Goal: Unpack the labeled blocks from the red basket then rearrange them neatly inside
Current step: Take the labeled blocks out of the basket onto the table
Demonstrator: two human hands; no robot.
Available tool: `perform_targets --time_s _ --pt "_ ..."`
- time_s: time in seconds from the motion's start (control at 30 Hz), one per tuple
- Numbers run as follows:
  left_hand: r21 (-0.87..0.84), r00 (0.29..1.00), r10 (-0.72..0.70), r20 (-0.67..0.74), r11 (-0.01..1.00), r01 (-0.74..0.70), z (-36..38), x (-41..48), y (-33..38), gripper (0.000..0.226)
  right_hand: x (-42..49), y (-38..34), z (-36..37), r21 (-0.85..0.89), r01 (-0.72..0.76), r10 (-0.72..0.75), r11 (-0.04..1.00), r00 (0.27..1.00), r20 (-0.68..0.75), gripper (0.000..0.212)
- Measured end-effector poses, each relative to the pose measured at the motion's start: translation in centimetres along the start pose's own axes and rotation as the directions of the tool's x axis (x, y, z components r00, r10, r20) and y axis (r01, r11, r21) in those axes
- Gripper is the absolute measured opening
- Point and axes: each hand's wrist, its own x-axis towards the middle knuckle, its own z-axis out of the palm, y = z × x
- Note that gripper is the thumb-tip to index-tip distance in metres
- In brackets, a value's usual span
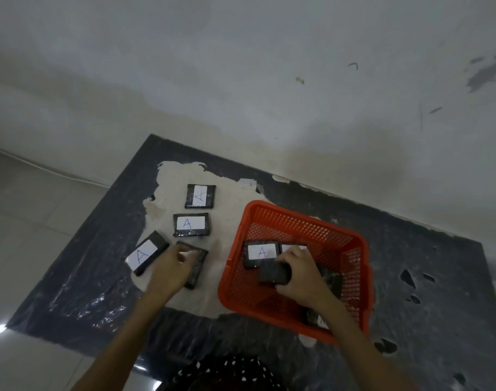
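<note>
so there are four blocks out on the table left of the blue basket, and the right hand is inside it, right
Not quite: the head view shows a red basket, not blue. The four blocks do lie on the table to its left, and the right hand is inside it.

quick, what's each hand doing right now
Left hand: resting on a black wrapped block on the table, grip unclear.
Right hand: closed on a dark rectangular block inside the red plastic basket.

We see two bare forearms without sleeves, and below them a dark garment with white dots (230, 371)
</note>
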Motion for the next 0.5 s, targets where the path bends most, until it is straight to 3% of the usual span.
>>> perform_targets --time_s 0.03,0.1,0.17,0.27,0.4,0.5 --pt "-0.11 0.99 -0.042 0.136 0.992 0.058 0.5 -1.1 1.6 0.026 -0.1 -0.9 -0.3 -0.004 0.067 -0.067 0.998 0.995 -0.08 0.046" --pt "-0.301 0.876 -0.099 0.472 0.916 0.266 1.5 -2.6 4.2 0.036 -0.2 -3.0 -0.7 -0.036 0.175 -0.179 0.984 0.965 -0.192 0.047" --pt "-0.439 0.769 -0.053 0.637 0.795 0.418 2.3 -2.8 5.5 0.042 -0.1 -5.0 -0.8 -0.107 0.286 -0.304 0.952 0.92 -0.249 0.045" --pt "-0.611 0.818 -0.092 0.569 0.618 0.494 3.0 -1.5 5.6 0.045 0.4 -7.2 0.1 -0.202 0.401 -0.442 0.894 0.863 -0.243 0.04" --pt "-0.773 0.911 -0.172 0.376 0.483 0.411 1.1 1.7 2.8 0.042 1.3 -7.3 1.0 -0.111 0.322 -0.337 0.94 0.925 -0.173 0.063" --pt "-0.861 0.946 -0.29 0.146 0.433 0.266 -2.6 5.8 -0.5 0.048 1.4 -5.7 1.3 -0.094 0.241 -0.256 0.966 0.946 -0.199 0.058"
